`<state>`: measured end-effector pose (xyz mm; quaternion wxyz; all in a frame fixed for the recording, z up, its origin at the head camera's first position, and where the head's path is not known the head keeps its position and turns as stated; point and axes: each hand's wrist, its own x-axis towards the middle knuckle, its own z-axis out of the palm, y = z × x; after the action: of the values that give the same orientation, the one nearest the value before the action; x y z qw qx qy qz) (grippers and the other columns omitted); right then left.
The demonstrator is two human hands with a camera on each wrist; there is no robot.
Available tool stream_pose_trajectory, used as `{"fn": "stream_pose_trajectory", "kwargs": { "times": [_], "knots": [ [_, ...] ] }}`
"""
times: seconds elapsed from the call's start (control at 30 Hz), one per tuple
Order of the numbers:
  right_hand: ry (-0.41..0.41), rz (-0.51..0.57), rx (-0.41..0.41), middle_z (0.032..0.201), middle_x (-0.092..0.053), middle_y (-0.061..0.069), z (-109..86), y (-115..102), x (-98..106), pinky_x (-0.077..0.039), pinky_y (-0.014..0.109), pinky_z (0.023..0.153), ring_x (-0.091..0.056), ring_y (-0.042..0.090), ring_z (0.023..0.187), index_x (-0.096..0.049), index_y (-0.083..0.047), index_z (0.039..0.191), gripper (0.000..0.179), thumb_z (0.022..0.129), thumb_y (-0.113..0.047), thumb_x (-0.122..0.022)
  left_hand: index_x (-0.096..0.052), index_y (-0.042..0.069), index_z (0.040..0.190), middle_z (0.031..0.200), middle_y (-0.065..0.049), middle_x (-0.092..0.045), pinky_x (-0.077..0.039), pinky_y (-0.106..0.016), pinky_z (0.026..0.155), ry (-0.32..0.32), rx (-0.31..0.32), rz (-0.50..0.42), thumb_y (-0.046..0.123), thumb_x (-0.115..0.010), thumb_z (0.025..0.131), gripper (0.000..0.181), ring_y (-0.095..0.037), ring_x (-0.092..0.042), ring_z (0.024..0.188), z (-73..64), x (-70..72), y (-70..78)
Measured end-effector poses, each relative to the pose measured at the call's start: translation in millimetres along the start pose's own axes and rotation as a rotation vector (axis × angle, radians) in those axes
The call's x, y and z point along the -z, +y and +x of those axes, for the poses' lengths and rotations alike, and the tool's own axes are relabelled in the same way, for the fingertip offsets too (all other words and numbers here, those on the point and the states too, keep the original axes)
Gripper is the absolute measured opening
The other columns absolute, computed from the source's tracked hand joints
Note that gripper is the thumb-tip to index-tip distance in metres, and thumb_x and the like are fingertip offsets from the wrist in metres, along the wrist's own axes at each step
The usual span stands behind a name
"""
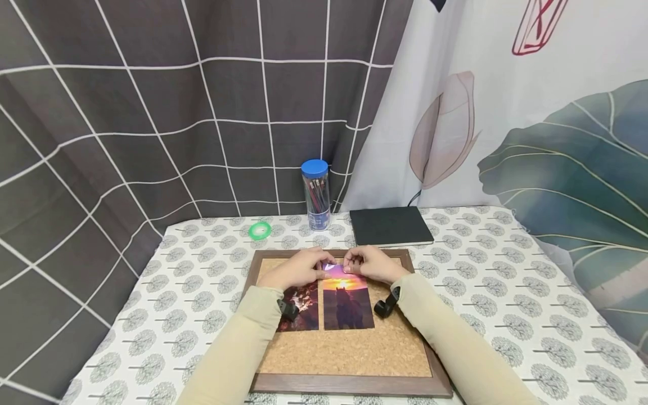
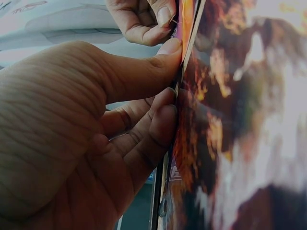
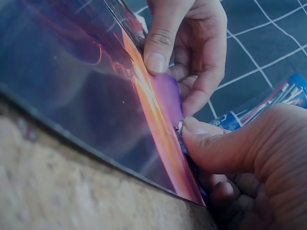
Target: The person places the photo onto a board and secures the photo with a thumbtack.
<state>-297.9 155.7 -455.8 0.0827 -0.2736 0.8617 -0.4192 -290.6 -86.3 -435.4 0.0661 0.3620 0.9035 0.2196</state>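
A sunset photo with a dark horse silhouette [image 1: 348,306] lies on the framed corkboard [image 1: 344,354]. My left hand [image 1: 301,266] holds its upper left edge, the thumb pressed on the print in the right wrist view. At the top edge, my right hand [image 1: 373,263] pinches a small shiny metal pin [image 3: 180,125] against the photo; its tip is hidden. A second, dark reddish photo [image 1: 307,309] lies to the left, partly under my left wrist. Near that photo's edge in the left wrist view sits a small round tack [image 2: 163,207].
Behind the board stand a clear tube of pencils with a blue lid [image 1: 316,194] and a black flat pad [image 1: 391,225]. A green tape roll [image 1: 260,230] lies at the back left. The tablecloth [image 1: 486,281] has a tree print; curtains hang behind.
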Motion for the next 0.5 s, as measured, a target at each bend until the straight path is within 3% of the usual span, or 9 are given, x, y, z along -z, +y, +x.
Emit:
{"fn": "stream_pose_trajectory", "kwargs": {
  "times": [0.5],
  "knots": [
    [-0.002,-0.019,0.003,0.076,-0.064,-0.003,-0.1,-1.8,-0.5,-0.047,0.028,0.065,-0.057,0.013,0.069,-0.071,-0.014,0.089,0.006,0.089,-0.016,-0.077,-0.067,0.016,0.125,0.101,0.001,-0.060,-0.050,-0.032,0.082,-0.001,0.007,-0.002,0.021,-0.073,0.093,0.032,-0.012,-0.059,0.086,-0.5,-1.1,0.4]
  ]
}}
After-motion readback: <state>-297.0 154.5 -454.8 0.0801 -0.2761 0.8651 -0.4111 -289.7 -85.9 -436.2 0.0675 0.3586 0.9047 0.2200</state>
